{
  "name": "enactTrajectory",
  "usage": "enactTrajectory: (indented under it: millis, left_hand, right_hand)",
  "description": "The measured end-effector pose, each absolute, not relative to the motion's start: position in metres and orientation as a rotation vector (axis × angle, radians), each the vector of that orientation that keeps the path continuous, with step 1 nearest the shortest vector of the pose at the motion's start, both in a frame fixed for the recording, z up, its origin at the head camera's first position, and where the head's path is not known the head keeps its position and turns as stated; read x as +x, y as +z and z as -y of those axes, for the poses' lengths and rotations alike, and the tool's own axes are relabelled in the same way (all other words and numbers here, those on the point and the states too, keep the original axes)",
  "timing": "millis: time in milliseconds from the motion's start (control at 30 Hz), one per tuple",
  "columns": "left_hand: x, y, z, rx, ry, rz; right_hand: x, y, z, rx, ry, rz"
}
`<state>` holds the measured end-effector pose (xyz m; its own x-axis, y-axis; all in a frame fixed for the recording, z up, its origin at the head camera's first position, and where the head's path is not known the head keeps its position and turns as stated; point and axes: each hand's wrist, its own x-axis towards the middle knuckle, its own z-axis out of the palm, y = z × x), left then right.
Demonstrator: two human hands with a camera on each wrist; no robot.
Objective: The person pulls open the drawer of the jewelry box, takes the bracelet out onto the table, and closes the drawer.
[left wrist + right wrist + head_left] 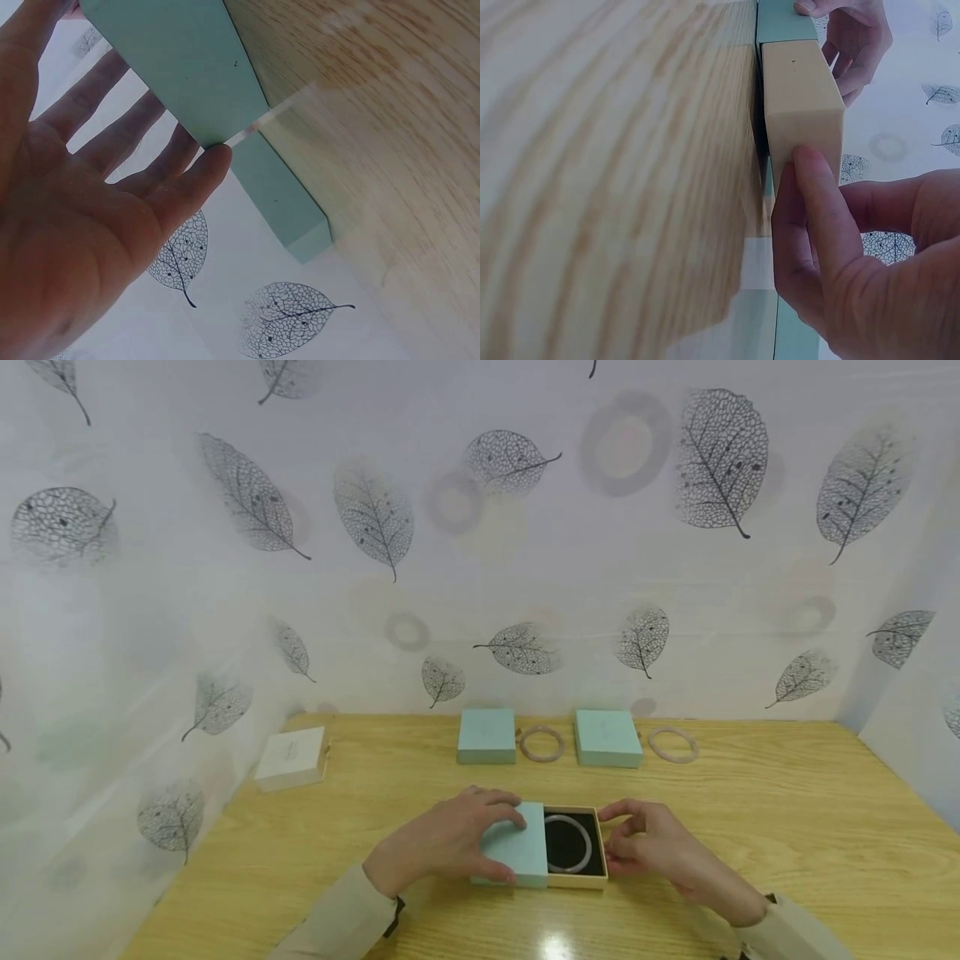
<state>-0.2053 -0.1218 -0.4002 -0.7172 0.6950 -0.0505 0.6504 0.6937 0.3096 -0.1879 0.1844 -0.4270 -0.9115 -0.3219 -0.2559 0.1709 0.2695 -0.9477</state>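
Note:
A pale blue-green box sleeve [531,852] lies on the table, with its cream drawer [577,882] pulled partway out to the right. Inside the drawer, a pale bangle [588,846] rests on black padding, partly hidden under the sleeve. My left hand [463,837] grips the sleeve across its left part, thumb at the near side and fingers reaching over the far side. At the drawer's outer end is my right hand [651,845]. A fingertip presses on the end face of the drawer [806,124] in the right wrist view.
Behind stand two more blue-green boxes, one at centre [487,737] and one further right [608,739]. Beside each lies a bangle, the first [543,757] between the boxes, the other bangle [675,760] to the right. A white box [292,758] sits at the back left. Leaf-patterned sheeting [525,568] encloses the table.

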Motion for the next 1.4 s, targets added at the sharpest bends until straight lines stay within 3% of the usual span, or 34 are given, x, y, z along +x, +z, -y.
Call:
enactTrajectory:
  millis: [1400]
  left_hand:
    - [-0.205, -0.399, 0.127, 1.114, 0.414, -2.727]
  right_hand:
    - [-0.185, -0.429, -0.205, -0.127, -1.651, -2.164]
